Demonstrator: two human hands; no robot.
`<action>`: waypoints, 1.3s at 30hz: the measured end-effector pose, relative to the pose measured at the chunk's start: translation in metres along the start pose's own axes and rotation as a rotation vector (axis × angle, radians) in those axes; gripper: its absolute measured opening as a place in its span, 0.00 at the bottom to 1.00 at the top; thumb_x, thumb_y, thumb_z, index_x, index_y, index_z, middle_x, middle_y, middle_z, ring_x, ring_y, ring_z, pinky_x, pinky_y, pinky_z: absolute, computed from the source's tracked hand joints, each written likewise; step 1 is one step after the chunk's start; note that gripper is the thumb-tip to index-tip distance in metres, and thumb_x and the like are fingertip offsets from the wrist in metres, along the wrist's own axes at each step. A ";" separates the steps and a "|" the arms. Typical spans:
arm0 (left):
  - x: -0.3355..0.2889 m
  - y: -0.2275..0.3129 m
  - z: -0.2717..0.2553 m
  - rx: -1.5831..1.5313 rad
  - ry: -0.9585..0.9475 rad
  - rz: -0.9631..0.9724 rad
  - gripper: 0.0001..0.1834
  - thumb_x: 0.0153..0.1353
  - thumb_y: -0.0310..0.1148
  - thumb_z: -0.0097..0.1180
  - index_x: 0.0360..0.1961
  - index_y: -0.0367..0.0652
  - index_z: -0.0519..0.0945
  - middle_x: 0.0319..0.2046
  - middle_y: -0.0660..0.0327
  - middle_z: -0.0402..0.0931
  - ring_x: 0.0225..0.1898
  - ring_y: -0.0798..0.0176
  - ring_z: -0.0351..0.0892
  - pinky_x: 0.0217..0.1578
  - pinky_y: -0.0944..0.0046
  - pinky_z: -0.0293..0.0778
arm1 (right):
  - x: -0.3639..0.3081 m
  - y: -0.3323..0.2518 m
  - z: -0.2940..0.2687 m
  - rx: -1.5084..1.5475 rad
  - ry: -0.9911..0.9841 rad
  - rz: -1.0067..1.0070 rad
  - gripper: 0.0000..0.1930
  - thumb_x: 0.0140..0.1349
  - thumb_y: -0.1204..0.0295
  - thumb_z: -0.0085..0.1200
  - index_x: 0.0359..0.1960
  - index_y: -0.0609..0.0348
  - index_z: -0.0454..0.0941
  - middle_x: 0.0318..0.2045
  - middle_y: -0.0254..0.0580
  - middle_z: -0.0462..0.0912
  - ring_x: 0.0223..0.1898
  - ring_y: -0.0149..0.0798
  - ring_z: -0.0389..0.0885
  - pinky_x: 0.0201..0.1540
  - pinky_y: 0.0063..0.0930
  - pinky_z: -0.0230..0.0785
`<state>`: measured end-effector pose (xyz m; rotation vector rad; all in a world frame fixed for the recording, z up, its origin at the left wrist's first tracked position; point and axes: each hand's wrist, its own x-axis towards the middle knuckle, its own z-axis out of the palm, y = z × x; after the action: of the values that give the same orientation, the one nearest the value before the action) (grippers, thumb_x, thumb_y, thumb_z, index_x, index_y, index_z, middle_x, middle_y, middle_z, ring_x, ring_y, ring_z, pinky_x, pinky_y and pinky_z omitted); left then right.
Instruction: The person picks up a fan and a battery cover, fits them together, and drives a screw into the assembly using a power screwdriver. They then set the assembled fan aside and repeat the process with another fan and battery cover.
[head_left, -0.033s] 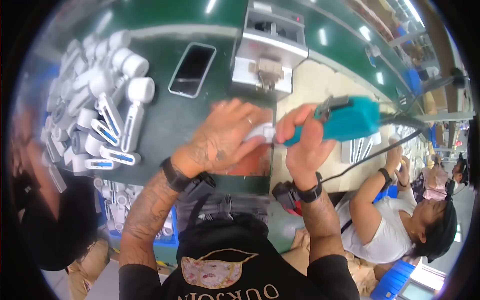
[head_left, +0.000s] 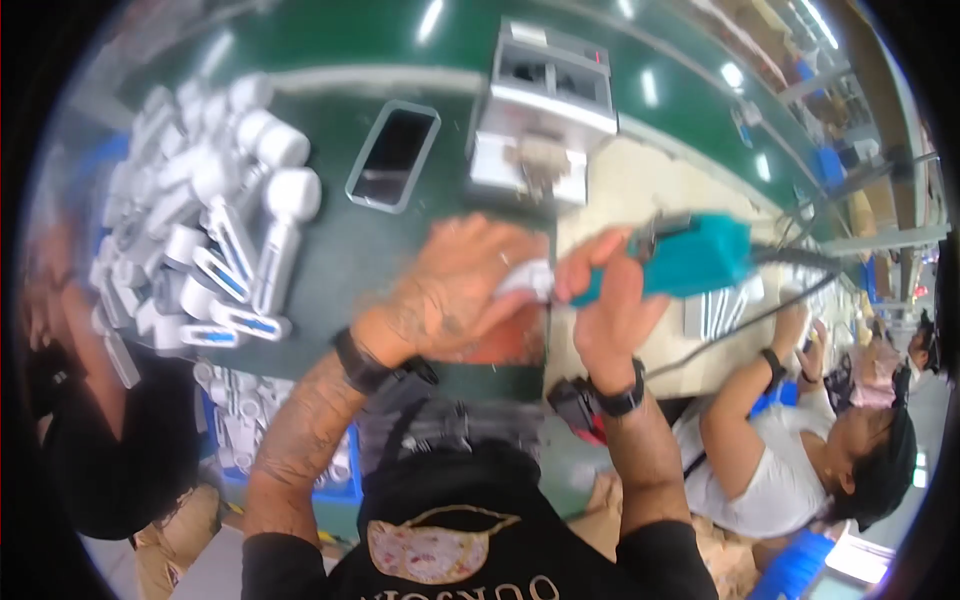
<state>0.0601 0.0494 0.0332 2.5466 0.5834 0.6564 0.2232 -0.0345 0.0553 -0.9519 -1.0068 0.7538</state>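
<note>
My right hand is wrapped around a teal electric screwdriver, held almost level with its tip pointing left. A small white plastic part is gripped in my left hand, just above an orange-red mat on the green bench. The driver's tip meets or nearly meets the white part; fingers and blur hide the exact contact. Most of the part is covered by my left fingers.
White round-headed handled units lie heaped at the left. A phone lies behind my hands, beside a grey-and-white machine. A blue crate holds more white parts. A cable hangs at the right, near a co-worker.
The whole view has shifted slightly, so the bench things sit a little lower in the picture. Both hands keep their hold on the screwdriver and the white part.
</note>
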 end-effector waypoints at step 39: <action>0.183 0.118 0.193 -0.260 -0.189 -0.319 0.35 0.54 0.59 0.58 0.46 0.35 0.79 0.46 0.47 0.80 0.49 0.41 0.78 0.53 0.50 0.72 | -0.120 -0.085 -0.087 -0.161 0.255 0.060 0.36 0.56 0.40 0.63 0.43 0.64 0.66 0.23 0.40 0.73 0.25 0.36 0.74 0.27 0.28 0.67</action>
<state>0.3426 -0.0152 0.0037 2.1791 0.7611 0.3486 0.2684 -0.1982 0.0720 -1.1900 -0.8259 0.5893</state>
